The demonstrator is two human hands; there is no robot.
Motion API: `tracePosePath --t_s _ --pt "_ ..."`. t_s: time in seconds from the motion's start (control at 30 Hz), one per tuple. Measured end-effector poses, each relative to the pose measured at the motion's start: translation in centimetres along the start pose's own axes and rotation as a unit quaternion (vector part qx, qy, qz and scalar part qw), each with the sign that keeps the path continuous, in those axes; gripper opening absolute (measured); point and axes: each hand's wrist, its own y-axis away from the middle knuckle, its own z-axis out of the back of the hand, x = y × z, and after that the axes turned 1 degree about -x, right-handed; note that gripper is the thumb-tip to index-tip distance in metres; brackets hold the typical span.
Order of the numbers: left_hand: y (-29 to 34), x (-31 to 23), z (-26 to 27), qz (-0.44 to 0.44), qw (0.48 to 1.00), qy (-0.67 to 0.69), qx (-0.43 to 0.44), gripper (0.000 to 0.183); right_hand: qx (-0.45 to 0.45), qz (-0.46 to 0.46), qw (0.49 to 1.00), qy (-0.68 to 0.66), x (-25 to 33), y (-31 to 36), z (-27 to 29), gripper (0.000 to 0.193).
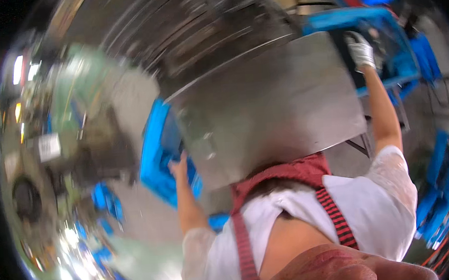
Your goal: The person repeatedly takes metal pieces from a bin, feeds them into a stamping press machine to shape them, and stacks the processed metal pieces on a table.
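"While both arms are spread to the sides, what step is judged to be in hand?"

"A reach to two containers at once, it would be said. The left hand, seemingly ungloved, is held at a deep blue plastic bin beside the left edge of the flat grey metal bench. The right hand, covered by a white glove, is held over a dark-bottomed blue plastic tub beside the far right corner."

"Is anything grasped?"

"That cannot be told: the left fingers are blurred, and although the right fingers look loosely extended, what lies beneath them is hidden."

"What would be called for next?"

"A sure hold on whatever is sought in either container, it is judged, with care taken because they are set well apart."

"And the pose?"

"The left forearm is kept nearer the body; the right is stretched farther forward. Between them, the bench's near edge is met by a dark red cloth apron."
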Motion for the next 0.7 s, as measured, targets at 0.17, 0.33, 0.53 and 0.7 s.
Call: tracePosePath --t_s 0.17,0.33,0.53,0.7 --pt "-3.4 8.5 -3.5 0.251 0.931 0.184 0.190 0.077 0.149 0.050 0.924 -0.347 9.6 8.1 -6.7 0.024" --pt "-2.8 3.0 -3.3 0.152 0.979 -0.130 0.049 0.075 0.246 0.160 0.928 -0.228 17.4 19.4 -11.3 0.018" --pt "-5.2 7.1 -1.4 0.217 0.973 0.040 -0.065 0.079 0.349 0.203 0.891 -0.210 21.2 25.8 -12.9 0.011" --pt "-5.6 8.9 -1.0 0.252 0.956 -0.075 -0.128 0.063 0.337 0.247 0.891 -0.176 22.1 25.9 -11.7 0.012"
